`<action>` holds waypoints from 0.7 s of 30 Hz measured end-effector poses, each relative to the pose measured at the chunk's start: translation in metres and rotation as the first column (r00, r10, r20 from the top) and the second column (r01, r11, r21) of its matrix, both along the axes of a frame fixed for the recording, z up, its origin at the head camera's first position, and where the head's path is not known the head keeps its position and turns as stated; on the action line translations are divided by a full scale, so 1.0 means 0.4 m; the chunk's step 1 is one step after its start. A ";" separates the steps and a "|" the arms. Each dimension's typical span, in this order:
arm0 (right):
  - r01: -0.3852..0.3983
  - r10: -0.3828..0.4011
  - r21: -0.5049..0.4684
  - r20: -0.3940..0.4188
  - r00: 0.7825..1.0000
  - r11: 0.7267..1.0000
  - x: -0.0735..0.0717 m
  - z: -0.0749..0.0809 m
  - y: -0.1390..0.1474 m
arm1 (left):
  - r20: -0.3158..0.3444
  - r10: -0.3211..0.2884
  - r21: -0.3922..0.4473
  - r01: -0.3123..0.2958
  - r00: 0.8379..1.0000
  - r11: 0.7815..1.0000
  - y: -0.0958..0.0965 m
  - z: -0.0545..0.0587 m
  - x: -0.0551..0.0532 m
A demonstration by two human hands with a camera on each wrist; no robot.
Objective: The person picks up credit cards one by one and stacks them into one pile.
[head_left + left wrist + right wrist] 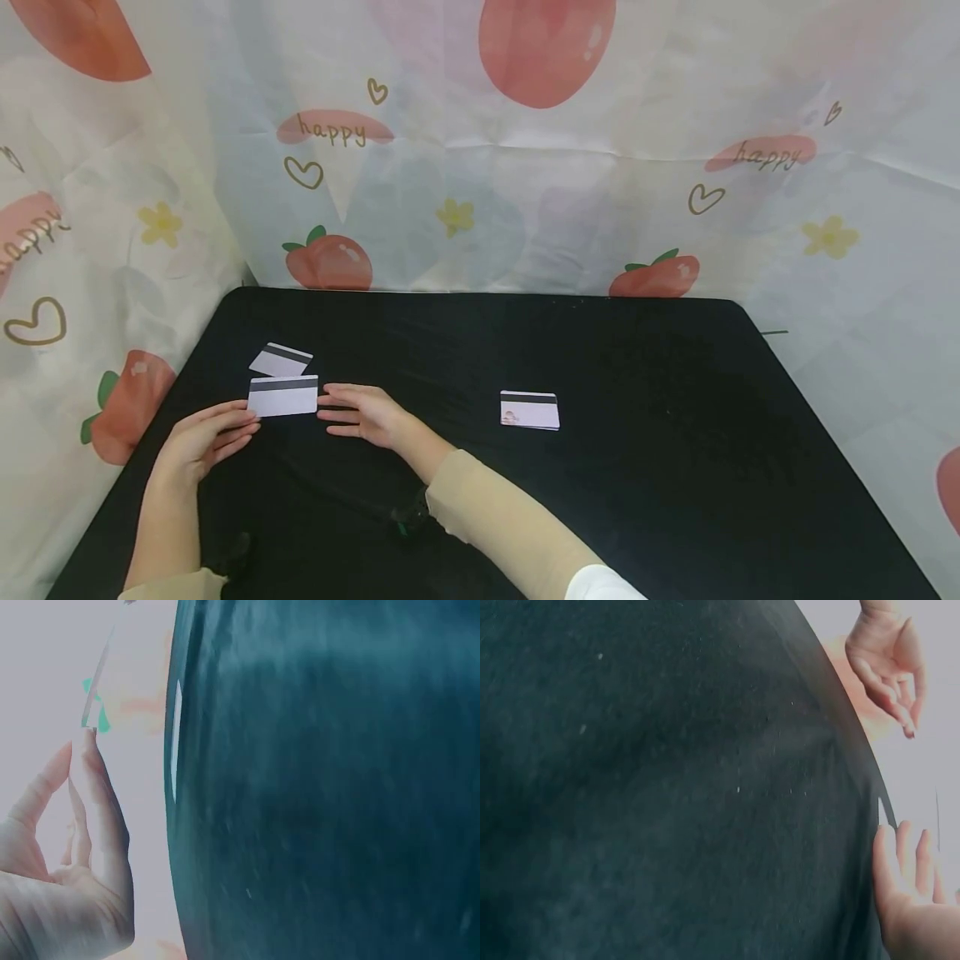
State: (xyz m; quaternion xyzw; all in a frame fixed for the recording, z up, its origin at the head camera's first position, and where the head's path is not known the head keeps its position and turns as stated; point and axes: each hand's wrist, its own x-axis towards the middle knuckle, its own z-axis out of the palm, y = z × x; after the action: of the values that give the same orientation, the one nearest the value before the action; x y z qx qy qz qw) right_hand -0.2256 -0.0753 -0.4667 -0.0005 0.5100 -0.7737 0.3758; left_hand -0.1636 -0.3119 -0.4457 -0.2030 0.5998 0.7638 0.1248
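A white card with a dark magnetic stripe [283,398] is held up at its left edge by my left hand [198,442], between thumb and fingers. In the left wrist view the card [101,671] shows nearly edge-on beyond the fingertips of my left hand [75,855]. Beside the card's right edge is my right hand [371,414], its fingers straight and spread. Whether those fingertips touch the card I cannot tell. Behind the held card lies another striped white card [281,360], tilted and partly covered from view.
Right of my hands, a small stack of striped white cards [529,410] lies on the black table [675,467]; the top one bears a small picture. A patterned cloth [525,208] hangs behind the table and along its left side.
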 end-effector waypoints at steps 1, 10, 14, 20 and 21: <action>0.008 -0.008 0.007 -0.004 1.000 1.000 -0.001 -0.001 0.004 | -0.004 0.004 0.001 -0.004 1.000 1.000 0.007 0.003 -0.001; 0.089 -0.086 0.061 -0.054 0.995 0.994 -0.010 0.006 0.039 | -0.002 0.049 0.037 -0.049 0.999 0.998 0.077 0.017 -0.012; 0.130 -0.124 0.090 -0.074 0.990 0.987 -0.012 0.016 0.054 | 0.003 0.087 0.050 -0.087 0.996 0.995 0.109 0.017 -0.018; 0.188 -0.173 0.129 -0.120 0.978 0.974 -0.014 0.026 0.080 | -0.018 0.111 0.031 -0.111 0.994 0.993 0.152 0.016 -0.023; 0.201 -0.183 0.136 -0.133 0.974 0.970 -0.015 0.026 0.085 | -0.020 0.114 0.024 -0.113 0.993 0.993 0.159 0.016 -0.025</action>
State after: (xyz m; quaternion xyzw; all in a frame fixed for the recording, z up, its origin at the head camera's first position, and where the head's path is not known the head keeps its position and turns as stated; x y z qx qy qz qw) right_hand -0.2316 -0.0413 -0.4561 0.0307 0.5852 -0.7651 0.2670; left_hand -0.1734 -0.2482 -0.4394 -0.2273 0.5800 0.7785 0.0770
